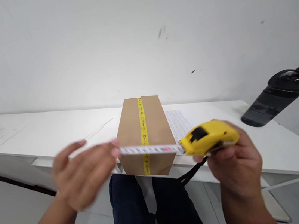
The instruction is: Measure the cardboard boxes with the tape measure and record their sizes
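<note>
My right hand (pixel 235 162) grips the yellow case of a tape measure (pixel 212 136), whose black strap (pixel 191 173) hangs below. A short length of white blade (pixel 149 149) runs out of the case to the left. Its free end is pinched between the fingertips of my left hand (pixel 87 173), which is slightly blurred. Behind the blade stands a closed cardboard box (pixel 155 124), sealed with yellow printed tape (pixel 142 122). The blade crosses in front of the box's near top edge; whether it touches the box I cannot tell.
The box rests at the front edge of a white table (pixel 212 111) against a white wall (pixel 70 45). Partly behind the box and tape measure lies a printed sheet (pixel 179 122). A dark bottle (pixel 279 93) stands at the right. My legs (pixel 134 216) are below the table edge.
</note>
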`<state>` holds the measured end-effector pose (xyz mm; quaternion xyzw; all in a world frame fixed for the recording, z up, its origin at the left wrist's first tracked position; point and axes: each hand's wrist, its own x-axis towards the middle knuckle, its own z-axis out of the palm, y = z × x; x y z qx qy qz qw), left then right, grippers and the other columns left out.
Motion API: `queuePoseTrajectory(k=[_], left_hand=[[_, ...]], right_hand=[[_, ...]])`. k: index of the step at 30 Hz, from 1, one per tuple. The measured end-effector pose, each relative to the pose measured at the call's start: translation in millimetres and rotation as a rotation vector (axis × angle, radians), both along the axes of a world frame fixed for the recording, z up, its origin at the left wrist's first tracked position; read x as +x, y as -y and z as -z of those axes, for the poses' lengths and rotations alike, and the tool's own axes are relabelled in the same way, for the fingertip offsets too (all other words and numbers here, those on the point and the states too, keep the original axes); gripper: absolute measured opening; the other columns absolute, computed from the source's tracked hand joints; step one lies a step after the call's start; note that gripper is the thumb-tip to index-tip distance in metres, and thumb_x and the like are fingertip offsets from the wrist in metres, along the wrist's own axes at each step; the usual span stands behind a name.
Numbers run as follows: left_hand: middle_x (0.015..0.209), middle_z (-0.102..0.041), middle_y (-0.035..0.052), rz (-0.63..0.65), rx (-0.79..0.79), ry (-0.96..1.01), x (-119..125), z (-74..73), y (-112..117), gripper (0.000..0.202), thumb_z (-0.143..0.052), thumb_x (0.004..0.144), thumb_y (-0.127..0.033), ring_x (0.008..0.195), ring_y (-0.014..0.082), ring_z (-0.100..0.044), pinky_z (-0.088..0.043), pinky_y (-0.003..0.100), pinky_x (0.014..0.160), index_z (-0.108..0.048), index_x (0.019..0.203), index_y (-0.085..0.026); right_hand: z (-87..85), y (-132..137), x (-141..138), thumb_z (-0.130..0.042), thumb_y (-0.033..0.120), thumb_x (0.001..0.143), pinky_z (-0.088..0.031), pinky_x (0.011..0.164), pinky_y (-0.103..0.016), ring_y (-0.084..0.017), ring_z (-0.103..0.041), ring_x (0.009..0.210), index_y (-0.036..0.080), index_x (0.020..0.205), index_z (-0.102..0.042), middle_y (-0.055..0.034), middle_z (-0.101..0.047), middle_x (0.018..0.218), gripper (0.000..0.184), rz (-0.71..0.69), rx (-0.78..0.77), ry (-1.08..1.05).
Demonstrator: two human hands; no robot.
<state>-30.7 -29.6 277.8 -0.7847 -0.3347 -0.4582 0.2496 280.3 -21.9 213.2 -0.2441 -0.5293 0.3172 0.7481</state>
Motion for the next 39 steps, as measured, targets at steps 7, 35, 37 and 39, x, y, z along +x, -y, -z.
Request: queuePoseTrajectory(k=[7,35,37,39], left_hand=[[0.108,-0.080,0.0030,-0.070,-0.053,0.446,-67.1,57.2,-87.0,0.024,-0.068,0.095,-0.025,0.086,0.0148,-0.077,-0.066,0.034,0.080,-0.069,0.118,-0.022],[0.114,-0.080,0.0028,0.044,0.070,-0.162,-16.8,58.4,-78.3,0.070,-0.060,0.094,-0.005,0.083,0.0174,-0.069,-0.056,0.033,0.079,-0.039,0.154,-0.032],[0.105,-0.081,0.0011,0.012,0.141,-0.189,-21.7,55.6,-84.3,0.067,-0.065,0.091,-0.005,0.077,0.0175,-0.067,-0.055,0.033,0.077,-0.044,0.149,-0.031],[0.102,-0.081,0.0003,-0.011,0.187,-0.203,-32.6,53.0,-79.7,0.061,-0.069,0.089,-0.005,0.078,0.0175,-0.067,-0.055,0.035,0.079,-0.052,0.142,-0.031]], right_hand=[[18.1,-53.1,41.3,-0.072,0.041,0.094,-0.060,0.059,-0.028,-0.011,-0.063,0.063,0.037,0.137,-0.066,-0.0003,-0.070,0.099,0.043,0.161,-0.096,0.096],[29.3,-64.6,24.9,-0.067,0.046,0.096,-0.060,0.065,-0.032,-0.013,-0.062,0.065,0.034,0.144,-0.057,-0.0013,-0.066,0.099,0.050,0.088,-0.161,0.266],[27.0,-64.1,25.3,-0.069,0.047,0.095,-0.060,0.062,-0.032,-0.013,-0.062,0.063,0.034,0.141,-0.059,-0.0014,-0.066,0.099,0.049,0.081,-0.156,0.229],[24.7,-57.5,29.3,-0.071,0.047,0.093,-0.059,0.060,-0.032,-0.013,-0.061,0.060,0.036,0.143,-0.057,-0.0004,-0.066,0.095,0.053,0.076,-0.163,0.174]])
